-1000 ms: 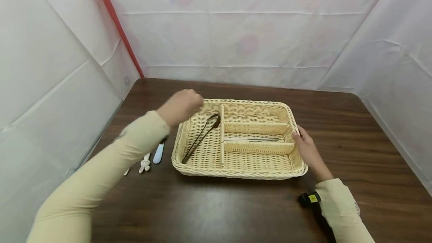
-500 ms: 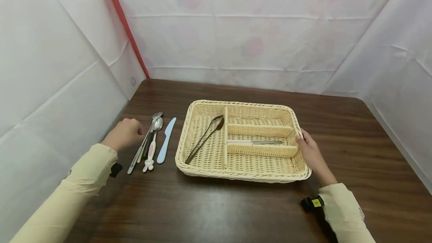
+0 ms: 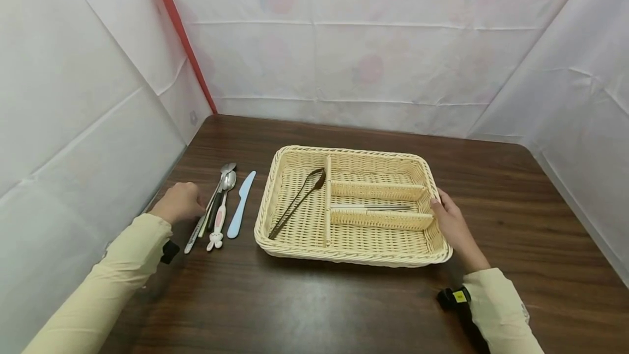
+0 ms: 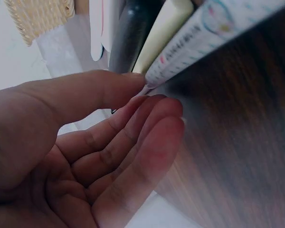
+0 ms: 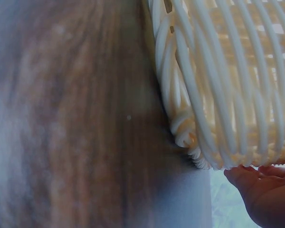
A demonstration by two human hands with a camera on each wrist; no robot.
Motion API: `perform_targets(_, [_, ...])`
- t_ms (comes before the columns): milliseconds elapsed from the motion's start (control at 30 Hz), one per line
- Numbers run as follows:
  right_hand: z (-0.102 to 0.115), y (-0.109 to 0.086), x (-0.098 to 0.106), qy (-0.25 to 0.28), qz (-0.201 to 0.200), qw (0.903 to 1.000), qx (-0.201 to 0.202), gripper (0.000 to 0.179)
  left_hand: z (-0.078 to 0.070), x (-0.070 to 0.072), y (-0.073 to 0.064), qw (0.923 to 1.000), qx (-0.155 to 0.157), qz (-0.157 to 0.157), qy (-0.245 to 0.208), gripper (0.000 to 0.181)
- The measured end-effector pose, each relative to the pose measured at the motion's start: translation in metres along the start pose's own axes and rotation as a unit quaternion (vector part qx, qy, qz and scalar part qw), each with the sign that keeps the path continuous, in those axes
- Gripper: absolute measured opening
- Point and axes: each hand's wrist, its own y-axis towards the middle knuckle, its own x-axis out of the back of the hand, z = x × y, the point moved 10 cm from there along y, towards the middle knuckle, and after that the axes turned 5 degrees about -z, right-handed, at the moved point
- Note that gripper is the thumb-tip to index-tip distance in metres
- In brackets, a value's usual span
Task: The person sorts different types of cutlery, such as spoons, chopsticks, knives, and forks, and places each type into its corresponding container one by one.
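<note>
My left hand is at the left of a small bunch of cutlery on the table. In the left wrist view, its thumb and fingertips pinch the thin metal neck of a spoon with a white patterned handle. Beside it lie a black handle, a pale green handle and a spoon with a white rabbit on its end. A light blue knife lies just to the right. My right hand grips the right rim of a cream woven basket, thumb over the edge.
Dark brown tongs lie slanted in the basket's left compartment. Thin sticks with white and metal parts lie in the middle right compartment. Woven dividers split the basket. White sheeting hangs at the table's back and sides.
My left hand has moved left and down from over the basket's back left corner to the cutlery, its fingers now at the patterned spoon. The right hand stays on the basket rim.
</note>
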Motion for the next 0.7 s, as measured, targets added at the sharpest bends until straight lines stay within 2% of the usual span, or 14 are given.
perform_targets(200, [0.000, 0.001, 0.000, 0.008, -0.004, 1.0000, 0.004, 0.056, 0.007, -0.005, -0.002, 0.9989, 0.044, 0.015, -0.007, 0.026])
perform_targets(433, [0.001, 0.001, 0.000, 0.014, -0.005, 0.9999, 0.000, 0.055, 0.011, -0.005, -0.004, 0.9966, 0.081, 0.013, -0.006, 0.030])
perform_targets(567, [0.000, 0.000, -0.001, 0.020, -0.002, 0.9998, -0.001, 0.056, 0.014, -0.003, -0.005, 0.9962, 0.087, 0.001, 0.000, 0.033])
perform_targets(700, [-0.001, 0.001, -0.001, 0.015, -0.001, 0.9999, -0.001, 0.056, 0.016, 0.004, -0.008, 0.9967, 0.077, -0.018, 0.015, 0.036])
